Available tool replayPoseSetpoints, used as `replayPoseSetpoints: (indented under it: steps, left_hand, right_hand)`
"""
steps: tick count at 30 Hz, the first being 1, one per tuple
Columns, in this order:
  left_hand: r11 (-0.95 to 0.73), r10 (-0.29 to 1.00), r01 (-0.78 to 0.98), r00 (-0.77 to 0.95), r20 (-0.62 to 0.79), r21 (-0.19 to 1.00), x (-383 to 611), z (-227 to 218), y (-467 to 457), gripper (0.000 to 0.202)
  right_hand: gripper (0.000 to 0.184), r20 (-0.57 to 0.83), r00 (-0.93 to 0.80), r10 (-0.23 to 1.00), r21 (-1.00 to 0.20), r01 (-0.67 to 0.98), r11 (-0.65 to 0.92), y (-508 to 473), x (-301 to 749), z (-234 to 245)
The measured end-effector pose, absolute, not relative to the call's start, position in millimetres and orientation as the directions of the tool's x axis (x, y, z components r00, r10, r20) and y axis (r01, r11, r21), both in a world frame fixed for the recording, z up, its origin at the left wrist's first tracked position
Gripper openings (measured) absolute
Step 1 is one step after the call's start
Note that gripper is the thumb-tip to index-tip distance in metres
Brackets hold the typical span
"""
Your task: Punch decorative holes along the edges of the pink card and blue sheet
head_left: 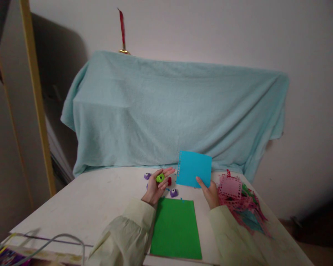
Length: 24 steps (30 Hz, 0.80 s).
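Note:
My left hand (153, 189) is turned palm up and carries a small lime-green craft punch (160, 178) against its fingers. Pinched by its lower right corner, a bright blue sheet of paper (194, 168) is held up in my right hand (210, 193). A row of small cut-outs runs down the sheet's left edge. Around my left hand lie a purple punch (174, 192), another purple punch (147, 176), and a red piece (169, 181) partly hidden by the fingers. Below the hands, a green sheet (175, 229) lies flat on the table.
On the right of the white table (105, 199) sits a heap of pink, green and blue perforated paper scraps (245, 207). Tiny blue bits (182, 200) are scattered near the green sheet. A light blue cloth (166, 111) drapes behind. A grey cable (63, 235) loops at the front left.

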State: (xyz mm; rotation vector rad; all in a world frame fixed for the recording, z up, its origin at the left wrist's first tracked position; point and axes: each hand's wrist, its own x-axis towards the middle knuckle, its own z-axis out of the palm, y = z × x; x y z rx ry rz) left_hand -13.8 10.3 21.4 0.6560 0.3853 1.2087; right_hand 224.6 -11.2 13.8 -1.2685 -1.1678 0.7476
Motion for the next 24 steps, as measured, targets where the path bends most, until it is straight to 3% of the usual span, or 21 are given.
replayPoseSetpoints:
  steps: [8,11,16,19,24]
  left_hand:
    - [0.142,0.957,-0.739,0.272,0.099,0.658,-10.9,25.1,6.5,0.018]
    - [0.073,0.972,-0.689,0.212,0.103,0.721,-6.5,26.9,5.7,0.023]
    - [-0.192,0.981,-0.285,-0.018,0.195,0.939,4.1,24.6,2.8,0.031]
    - [-0.315,0.947,-0.060,-0.084,0.310,0.947,8.9,24.0,-1.8,0.027]
    - [-0.380,0.907,0.005,-0.197,0.373,0.925,5.3,23.8,-0.5,0.033]
  right_hand:
    - [0.040,0.247,0.291,0.924,-0.964,0.175,0.202,-13.2,223.6,15.1]
    - [0.041,0.252,0.288,0.924,-0.962,0.178,0.208,-13.3,224.0,14.6]
    - [0.038,0.254,0.276,0.927,-0.961,0.181,0.209,-13.5,224.5,14.0]
    - [0.038,0.254,0.272,0.928,-0.962,0.171,0.213,-13.1,224.2,15.0]
    - [0.043,0.258,0.286,0.923,-0.961,0.171,0.216,-11.9,224.6,14.4]
